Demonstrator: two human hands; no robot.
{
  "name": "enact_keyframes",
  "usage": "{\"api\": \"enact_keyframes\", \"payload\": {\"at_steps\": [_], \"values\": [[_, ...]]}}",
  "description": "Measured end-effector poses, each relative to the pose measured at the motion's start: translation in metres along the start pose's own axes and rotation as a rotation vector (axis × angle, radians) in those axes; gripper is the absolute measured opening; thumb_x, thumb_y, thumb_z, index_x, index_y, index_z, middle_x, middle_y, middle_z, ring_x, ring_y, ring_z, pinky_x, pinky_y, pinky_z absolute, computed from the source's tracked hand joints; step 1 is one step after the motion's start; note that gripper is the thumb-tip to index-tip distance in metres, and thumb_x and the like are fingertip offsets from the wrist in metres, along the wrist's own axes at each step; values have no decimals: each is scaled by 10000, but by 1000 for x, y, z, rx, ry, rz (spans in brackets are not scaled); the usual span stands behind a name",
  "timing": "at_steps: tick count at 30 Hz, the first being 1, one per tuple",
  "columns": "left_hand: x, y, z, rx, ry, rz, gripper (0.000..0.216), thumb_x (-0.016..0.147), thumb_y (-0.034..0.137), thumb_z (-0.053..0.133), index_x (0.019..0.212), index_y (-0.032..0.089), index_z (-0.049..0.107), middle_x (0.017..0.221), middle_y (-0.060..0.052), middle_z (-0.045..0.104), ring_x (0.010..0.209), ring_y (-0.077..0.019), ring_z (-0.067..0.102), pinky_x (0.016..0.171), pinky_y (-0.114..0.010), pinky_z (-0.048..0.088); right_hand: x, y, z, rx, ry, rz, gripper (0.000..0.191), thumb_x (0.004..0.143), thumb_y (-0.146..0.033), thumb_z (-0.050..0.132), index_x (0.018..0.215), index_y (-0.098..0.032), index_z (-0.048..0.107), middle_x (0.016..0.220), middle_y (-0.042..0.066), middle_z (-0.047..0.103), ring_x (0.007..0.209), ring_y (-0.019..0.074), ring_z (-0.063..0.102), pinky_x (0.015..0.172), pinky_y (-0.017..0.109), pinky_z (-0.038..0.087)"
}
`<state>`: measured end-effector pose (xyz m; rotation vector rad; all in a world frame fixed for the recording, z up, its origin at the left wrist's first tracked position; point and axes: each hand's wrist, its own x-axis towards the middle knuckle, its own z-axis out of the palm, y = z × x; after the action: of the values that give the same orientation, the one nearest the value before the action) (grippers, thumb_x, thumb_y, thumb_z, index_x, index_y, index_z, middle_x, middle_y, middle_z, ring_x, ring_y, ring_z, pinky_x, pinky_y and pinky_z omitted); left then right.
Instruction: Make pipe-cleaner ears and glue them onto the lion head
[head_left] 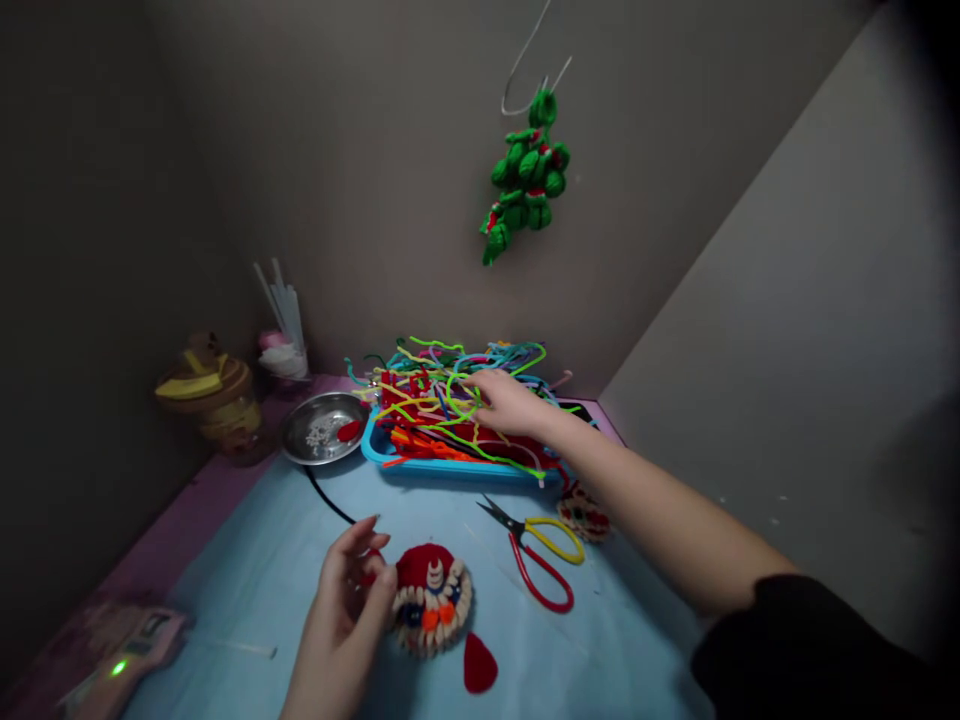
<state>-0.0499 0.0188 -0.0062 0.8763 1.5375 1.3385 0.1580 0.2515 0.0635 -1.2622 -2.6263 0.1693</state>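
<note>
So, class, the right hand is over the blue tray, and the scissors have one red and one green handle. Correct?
Green is wrong: the head view shows the scissors with one red and one yellow handle. The right hand is over the blue tray.

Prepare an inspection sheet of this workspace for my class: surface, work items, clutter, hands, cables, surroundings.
Surface: blue sheet over a purple tabletop.
Work items: round beige-edged piece; red teardrop; scissors; blue tray heaped with coloured strands.
Clutter: metal bowl with small pale bits and a red piece; device with a green light.
Hands: left hand curled beside the round piece, grip unclear; right hand among the strands.
Cables: black strand by the bowl; cannot tell if a cable.
Surroundings: green ornament hanging before a grey wall.
</note>
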Motion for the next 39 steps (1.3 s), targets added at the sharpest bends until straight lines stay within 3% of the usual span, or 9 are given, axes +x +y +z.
{"api": "enact_keyframes", "payload": {"at_steps": [3,5,9,14,18,22,28,33,39], "values": [[3,-1,-2,-17,1,-28,641,681,531,702,1201,213,504,1087,-77,599,897,-185,594,728,-258,543,18,-13,17,-132,-264,-75,932,612,-287,766,1433,-113,359,1428,209,433,1300,349,418,1036,427,388],[5,0,-2,-24,5,-34,644,674,537,701,1190,205,506,1060,-75,593,918,-188,591,753,-261,540,24,-19,31,-203,-352,-34,1045,585,-331,792,1471,-116,281,1428,245,415,1277,385,439,989,447,426],[4,5,-1,-42,-30,-42,635,676,529,694,1178,194,494,1015,-71,583,869,-177,594,744,-270,537,26,-16,49,-190,-283,-9,882,656,-184,705,1449,-144,321,1327,227,532,1115,338,585,860,370,493],[-1,11,-1,-77,-94,-27,613,702,497,688,1189,192,475,927,-48,583,786,-161,592,699,-269,527,30,11,23,-40,-169,95,594,690,-97,612,1274,-157,521,1168,142,663,1014,280,638,814,310,494],[-2,13,-2,-88,-101,-21,581,715,490,684,1174,190,488,904,-38,589,751,-149,577,652,-254,507,31,36,-7,91,-59,158,550,671,-71,600,1213,-157,580,1196,93,655,1049,240,617,896,305,473],[-2,12,-1,-103,-121,-32,573,728,509,671,1165,187,490,897,-29,580,712,-135,554,595,-239,478,28,51,-16,192,5,223,556,669,-62,592,1217,-162,599,1194,79,657,1065,227,611,945,315,456],[-2,13,-2,-120,-141,-26,566,735,519,662,1163,189,495,893,-21,570,682,-125,537,580,-238,466,28,55,-12,249,5,246,540,679,-49,572,1206,-156,619,1154,76,679,1027,221,632,933,325,469],[-3,16,-4,-91,-140,-15,526,728,509,656,1125,184,542,878,-30,590,713,-144,569,611,-250,481,25,50,3,248,-50,198,565,707,-99,623,1269,-145,576,1290,102,612,1170,239,574,1036,366,405],[9,10,-7,164,-101,77,354,724,484,622,868,162,649,718,-29,619,645,-164,567,609,-274,474,21,47,12,304,-30,201,580,706,-81,600,1279,-164,564,1307,90,603,1184,228,572,1050,375,399]]}}
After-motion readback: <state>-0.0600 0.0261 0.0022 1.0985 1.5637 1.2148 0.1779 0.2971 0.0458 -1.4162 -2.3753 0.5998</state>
